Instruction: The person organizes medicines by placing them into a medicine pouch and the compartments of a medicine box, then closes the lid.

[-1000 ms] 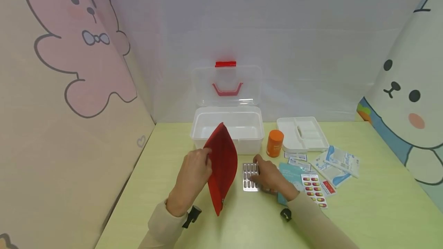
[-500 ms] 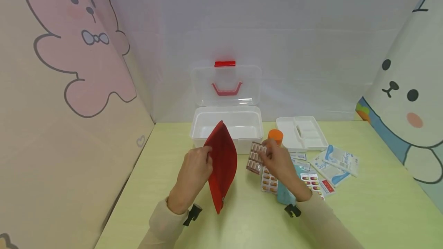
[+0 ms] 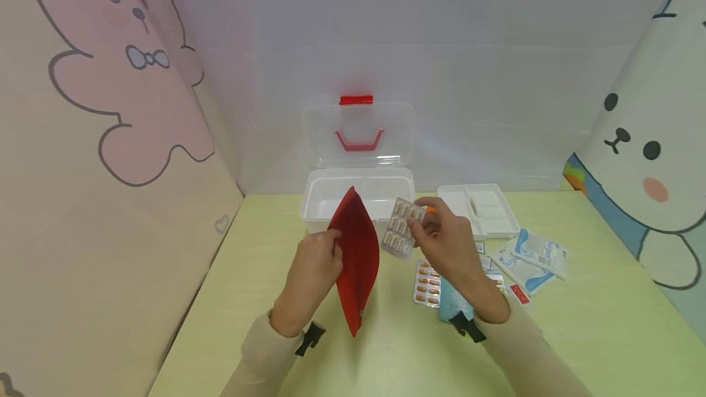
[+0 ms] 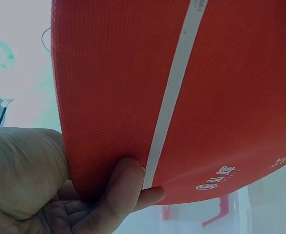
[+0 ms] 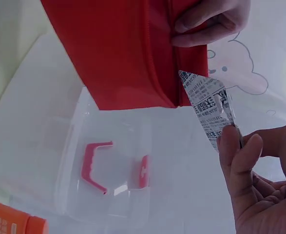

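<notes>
My left hand (image 3: 311, 274) grips one side of a red zip pouch (image 3: 357, 262), which hangs upright over the table with its mouth spread apart. In the left wrist view the thumb and fingers pinch the fabric beside a pale stripe. Just right of the pouch, my right hand (image 3: 449, 241) pinches a capsule blister pack (image 3: 402, 226) by its edge, raised off the table. Its printed foil back shows in the right wrist view, with one corner close to the pouch's opening. Another blister pack (image 3: 427, 283) of orange capsules lies on the table below the right hand.
Behind the pouch stands a white box (image 3: 314, 198) with its clear lid raised. A white divided tray (image 3: 496, 210) sits to the right. An orange bottle (image 5: 9, 217) is mostly hidden by my right hand. A teal packet (image 3: 453, 305) and surgical packets (image 3: 543, 253) lie at right.
My right hand has picked the capsule blister pack off the table, raised it and turned it beside the pouch. My left hand still holds the pouch in nearly the same place.
</notes>
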